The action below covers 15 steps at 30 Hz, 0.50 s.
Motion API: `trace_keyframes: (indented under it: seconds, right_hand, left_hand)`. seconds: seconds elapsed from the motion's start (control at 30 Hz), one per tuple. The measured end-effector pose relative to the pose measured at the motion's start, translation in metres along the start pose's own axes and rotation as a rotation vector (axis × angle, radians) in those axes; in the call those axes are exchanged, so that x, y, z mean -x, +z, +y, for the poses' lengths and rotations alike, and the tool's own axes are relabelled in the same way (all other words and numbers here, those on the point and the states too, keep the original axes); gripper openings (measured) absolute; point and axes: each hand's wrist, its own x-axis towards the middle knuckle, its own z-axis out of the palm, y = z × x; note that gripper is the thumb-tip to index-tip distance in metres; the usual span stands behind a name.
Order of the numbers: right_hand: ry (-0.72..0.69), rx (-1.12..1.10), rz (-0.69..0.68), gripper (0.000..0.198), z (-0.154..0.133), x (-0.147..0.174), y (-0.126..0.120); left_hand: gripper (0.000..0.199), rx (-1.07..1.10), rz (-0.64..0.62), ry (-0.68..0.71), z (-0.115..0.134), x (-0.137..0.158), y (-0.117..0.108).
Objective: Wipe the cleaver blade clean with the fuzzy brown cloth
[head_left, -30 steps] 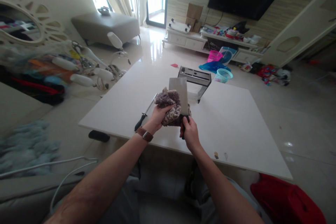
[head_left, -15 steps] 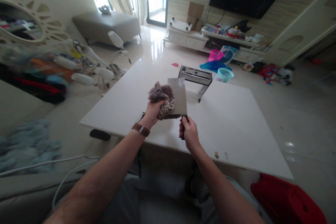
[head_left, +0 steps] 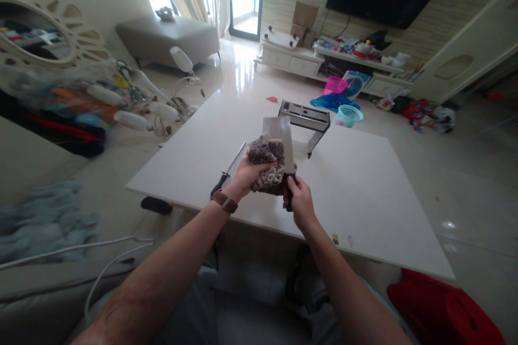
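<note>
My right hand grips the black handle of a cleaver, whose broad steel blade points up and away from me. Bunched in my left hand is a fluffy brown and cream cloth, pressed against the blade near the handle and covering its lower left part. Left of that hand a sharpening steel with a black handle lies on the white table. Behind the cleaver stands a knife block with a dark slotted top and clear sides.
A small red piece lies near the table's far edge. Two small stickers or marks sit by the near edge. Beyond the table are a teal basket and a pink basket. A red object stands at the lower right.
My left hand has slid the cloth down and right along the blade towards the handle. The sharpening steel, mostly hidden before, now shows. My right hand keeps its grip on the cleaver.
</note>
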Motion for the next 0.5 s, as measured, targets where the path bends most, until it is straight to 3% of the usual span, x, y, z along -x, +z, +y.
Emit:
trace_keyframes:
  seconds: [0.13,0.23,0.37,0.5]
  right_hand:
    - [-0.011,0.026,0.016,0.030,-0.003,0.002,-0.002]
    - [-0.057,0.045,0.040,0.030,-0.006,0.003,-0.007]
    - [-0.281,0.248,0.143,0.025,-0.014,0.005,-0.016]
    - [-0.422,0.565,0.231,0.021,-0.017,0.010,-0.017]
  left_hand:
    - [0.045,0.096,0.119,0.048,0.008,-0.015,-0.017]
    - [0.036,0.277,0.165,0.002,0.012,-0.024,-0.026]
    - [0.029,0.573,-0.056,-0.129,0.024,-0.022,-0.026]
    - [0.034,0.679,-0.152,-0.066,0.030,-0.008,-0.017]
